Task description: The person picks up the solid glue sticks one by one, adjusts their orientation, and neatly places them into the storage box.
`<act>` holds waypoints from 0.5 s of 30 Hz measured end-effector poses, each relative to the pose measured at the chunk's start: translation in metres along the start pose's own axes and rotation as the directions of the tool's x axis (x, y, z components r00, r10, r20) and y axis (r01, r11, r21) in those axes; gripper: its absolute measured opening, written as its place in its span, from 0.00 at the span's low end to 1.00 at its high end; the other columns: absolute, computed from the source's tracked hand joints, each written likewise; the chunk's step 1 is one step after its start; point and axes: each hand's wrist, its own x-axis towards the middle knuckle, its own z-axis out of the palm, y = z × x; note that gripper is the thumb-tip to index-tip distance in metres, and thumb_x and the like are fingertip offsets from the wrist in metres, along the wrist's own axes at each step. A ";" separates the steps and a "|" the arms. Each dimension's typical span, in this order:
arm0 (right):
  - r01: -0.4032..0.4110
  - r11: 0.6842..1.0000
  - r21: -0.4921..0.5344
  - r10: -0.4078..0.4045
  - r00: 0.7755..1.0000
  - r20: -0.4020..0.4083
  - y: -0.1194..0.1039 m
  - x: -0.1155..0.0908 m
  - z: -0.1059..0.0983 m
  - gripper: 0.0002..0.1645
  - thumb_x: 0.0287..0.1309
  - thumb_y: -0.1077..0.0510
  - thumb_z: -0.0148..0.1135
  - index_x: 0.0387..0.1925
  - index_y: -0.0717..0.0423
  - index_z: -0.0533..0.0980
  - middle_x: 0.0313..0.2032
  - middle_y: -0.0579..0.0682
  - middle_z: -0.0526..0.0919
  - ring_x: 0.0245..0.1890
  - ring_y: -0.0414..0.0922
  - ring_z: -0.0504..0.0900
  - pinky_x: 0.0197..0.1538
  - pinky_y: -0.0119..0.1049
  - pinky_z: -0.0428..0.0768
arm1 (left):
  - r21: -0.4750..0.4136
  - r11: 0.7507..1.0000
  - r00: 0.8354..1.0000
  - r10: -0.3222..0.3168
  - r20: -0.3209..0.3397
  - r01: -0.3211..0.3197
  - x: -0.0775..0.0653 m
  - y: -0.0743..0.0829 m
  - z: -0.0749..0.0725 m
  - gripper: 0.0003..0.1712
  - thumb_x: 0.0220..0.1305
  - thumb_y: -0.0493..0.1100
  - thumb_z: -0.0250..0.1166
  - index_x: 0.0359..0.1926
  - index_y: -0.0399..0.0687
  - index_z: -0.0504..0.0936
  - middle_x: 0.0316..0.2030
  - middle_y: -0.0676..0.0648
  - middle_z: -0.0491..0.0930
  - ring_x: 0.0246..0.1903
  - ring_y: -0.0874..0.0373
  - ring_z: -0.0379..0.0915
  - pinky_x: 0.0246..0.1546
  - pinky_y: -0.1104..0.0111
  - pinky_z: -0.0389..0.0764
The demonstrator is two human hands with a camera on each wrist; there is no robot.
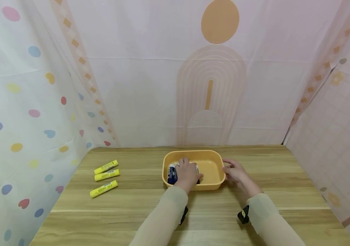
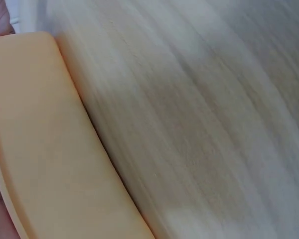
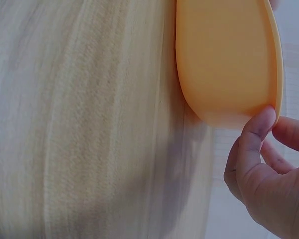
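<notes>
A yellow-orange plastic box [image 1: 210,187] stands on the wooden table. Inside its left part, dark-blue tubes with white caps [image 1: 171,173], resembling glue sticks, lie side by side. My left hand [image 1: 188,174] reaches over the front rim and down among these tubes, covering some of them; its grip is hidden. At the box's right end my right hand [image 1: 235,172] pinches the rim between thumb and fingers, plain in the right wrist view, where the box wall [image 3: 226,59] shows. The left wrist view has mostly the box's outer wall [image 2: 50,129].
Three yellow printed tubes, an upper one [image 1: 105,167], a middle one [image 1: 107,175] and a lower one [image 1: 104,189], lie apart on the table's left side. A patterned curtain [image 1: 144,102] hangs behind the table [image 1: 131,218] and along both sides.
</notes>
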 end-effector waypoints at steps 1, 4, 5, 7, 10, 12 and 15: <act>-0.002 1.000 -0.002 0.002 1.000 0.000 0.000 0.000 0.000 0.30 0.64 0.69 0.49 0.67 0.64 0.58 0.39 0.55 0.70 0.27 0.40 0.74 0.29 0.29 0.76 | -0.030 1.000 1.000 0.001 -0.006 -0.001 0.000 -0.001 0.000 0.34 0.54 0.68 0.62 0.59 0.58 0.76 0.51 0.44 0.68 0.52 0.48 0.59 0.49 0.54 0.68; -0.008 1.000 -0.008 0.008 1.000 -0.001 0.000 -0.001 0.000 0.30 0.64 0.68 0.50 0.67 0.64 0.58 0.40 0.57 0.71 0.26 0.41 0.73 0.29 0.29 0.76 | -0.142 0.990 0.999 0.018 -0.045 -0.024 -0.002 -0.005 -0.001 0.33 0.59 0.63 0.62 0.62 0.55 0.73 0.55 0.43 0.68 0.56 0.46 0.59 0.53 0.51 0.67; -0.008 1.000 -0.010 0.008 1.000 -0.001 0.000 -0.001 0.000 0.30 0.64 0.68 0.50 0.67 0.64 0.58 0.41 0.58 0.71 0.26 0.41 0.74 0.29 0.30 0.76 | -0.183 0.982 0.997 0.030 -0.067 -0.042 -0.003 -0.007 -0.002 0.32 0.60 0.61 0.62 0.63 0.55 0.73 0.56 0.43 0.68 0.56 0.46 0.60 0.54 0.51 0.67; -0.005 1.000 -0.014 0.005 1.000 0.001 0.001 -0.001 0.000 0.30 0.64 0.68 0.50 0.67 0.64 0.58 0.42 0.59 0.72 0.26 0.41 0.74 0.29 0.30 0.76 | -0.256 0.963 0.991 0.056 -0.123 -0.086 -0.006 -0.012 -0.005 0.29 0.61 0.56 0.62 0.61 0.53 0.74 0.56 0.44 0.70 0.56 0.46 0.62 0.54 0.50 0.68; 0.002 1.000 -0.016 -0.002 1.000 0.002 0.001 0.000 0.000 0.30 0.64 0.68 0.50 0.67 0.64 0.59 0.42 0.60 0.73 0.26 0.41 0.75 0.29 0.30 0.76 | -0.331 0.930 0.974 0.096 -0.204 -0.161 -0.012 -0.024 -0.012 0.26 0.63 0.52 0.62 0.60 0.52 0.75 0.54 0.45 0.73 0.54 0.48 0.67 0.53 0.52 0.71; 0.005 1.000 -0.015 -0.005 1.000 0.006 0.002 0.001 -0.001 0.30 0.64 0.68 0.49 0.67 0.64 0.58 0.41 0.59 0.73 0.26 0.41 0.75 0.29 0.30 0.76 | -0.369 0.906 0.959 0.112 -0.259 -0.205 -0.017 -0.035 -0.016 0.24 0.62 0.48 0.63 0.59 0.51 0.75 0.53 0.45 0.74 0.53 0.48 0.70 0.52 0.53 0.73; 0.005 1.000 -0.012 -0.005 1.000 0.007 0.002 0.001 0.000 0.30 0.64 0.69 0.49 0.67 0.64 0.58 0.39 0.56 0.72 0.26 0.41 0.74 0.29 0.31 0.77 | -0.410 0.878 0.939 0.112 -0.324 -0.246 -0.025 -0.055 -0.020 0.23 0.62 0.45 0.63 0.58 0.50 0.76 0.52 0.46 0.75 0.51 0.49 0.73 0.51 0.55 0.75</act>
